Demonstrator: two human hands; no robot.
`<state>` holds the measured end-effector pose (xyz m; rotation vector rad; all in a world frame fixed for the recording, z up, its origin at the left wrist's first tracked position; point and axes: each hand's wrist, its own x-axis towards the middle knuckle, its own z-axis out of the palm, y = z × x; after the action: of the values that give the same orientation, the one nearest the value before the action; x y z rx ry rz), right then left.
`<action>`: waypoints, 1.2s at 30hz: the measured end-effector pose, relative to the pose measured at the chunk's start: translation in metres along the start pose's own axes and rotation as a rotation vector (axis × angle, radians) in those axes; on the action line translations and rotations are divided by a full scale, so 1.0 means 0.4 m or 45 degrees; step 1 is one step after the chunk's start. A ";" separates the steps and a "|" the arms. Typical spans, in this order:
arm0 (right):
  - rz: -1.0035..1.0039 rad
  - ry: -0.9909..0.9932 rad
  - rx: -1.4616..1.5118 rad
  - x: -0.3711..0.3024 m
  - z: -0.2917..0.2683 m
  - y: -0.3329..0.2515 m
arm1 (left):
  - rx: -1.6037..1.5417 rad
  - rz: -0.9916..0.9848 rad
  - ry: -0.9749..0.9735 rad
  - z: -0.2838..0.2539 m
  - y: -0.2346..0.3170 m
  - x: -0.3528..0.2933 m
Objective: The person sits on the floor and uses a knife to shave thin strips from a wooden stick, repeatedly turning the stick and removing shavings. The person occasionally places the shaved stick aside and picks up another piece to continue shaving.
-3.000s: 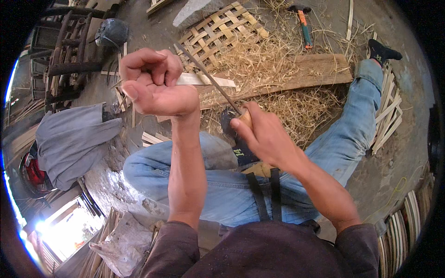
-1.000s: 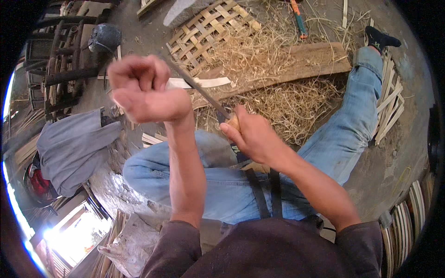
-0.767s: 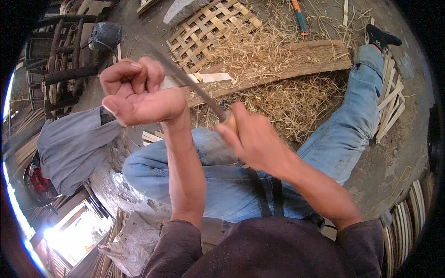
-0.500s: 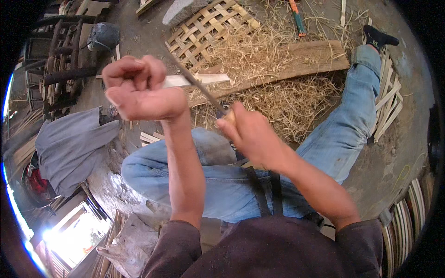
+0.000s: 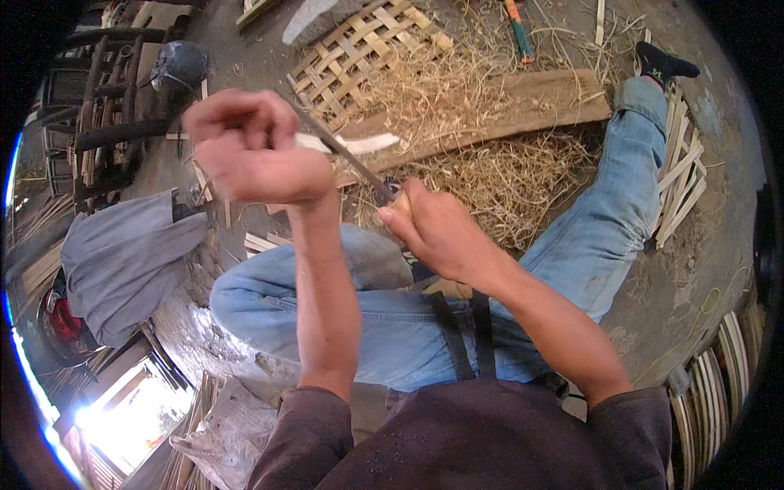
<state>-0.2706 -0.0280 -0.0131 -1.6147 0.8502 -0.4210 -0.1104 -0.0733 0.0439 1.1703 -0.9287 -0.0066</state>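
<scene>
My right hand [image 5: 437, 233] is wrapped round the pale handle [image 5: 401, 204] of a knife. Its dark narrow blade [image 5: 355, 162] slants up and left, close to my left hand. My left hand [image 5: 253, 151] is raised with curled fingers, smeared by motion; what they hold, if anything, is hidden. A pale bamboo strip [image 5: 371, 144] shows behind the blade and runs behind my left hand, its right end bending upward. I cannot tell whether that hand grips it. Beyond both hands lies a wooden plank [image 5: 559, 100] partly covered in curly shavings [image 5: 445, 94].
A woven slat panel [image 5: 351, 53] and a grey stone [image 5: 314, 18] lie at the far side. An orange-and-green handled tool [image 5: 518, 33] rests farther right. More shavings [image 5: 523, 192] lie beside my jeans. Slats [image 5: 678, 175] are stacked under my right foot. A grey cloth [image 5: 135, 257] hangs at left.
My left hand has shifted slightly and its fingers have turned upward. The pale strip's right end now curves, where it was straight. My right hand with the knife has hardly moved.
</scene>
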 end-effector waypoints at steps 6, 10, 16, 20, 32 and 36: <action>0.080 -0.062 -0.084 0.009 0.001 0.016 | -0.182 -0.075 0.016 -0.027 -0.011 0.021; 0.117 -0.081 0.009 0.012 -0.006 0.003 | -0.117 -0.070 -0.237 -0.040 -0.025 0.017; 0.093 -0.011 0.020 0.005 -0.011 -0.027 | -0.141 -0.016 -0.039 -0.012 -0.018 0.005; 0.070 -0.015 -0.005 0.022 -0.008 -0.027 | -0.072 0.037 -0.031 -0.024 -0.032 0.018; 0.251 -0.139 -0.065 0.040 -0.003 0.013 | -0.053 0.024 0.052 -0.034 -0.041 0.026; 0.384 0.030 -0.126 0.030 -0.023 0.130 | -0.197 -0.021 0.004 -0.017 -0.039 0.034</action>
<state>-0.2841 -0.0447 -0.0627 -1.5414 1.1274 -0.1870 -0.0904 -0.0807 0.0396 1.0341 -0.8994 -0.0886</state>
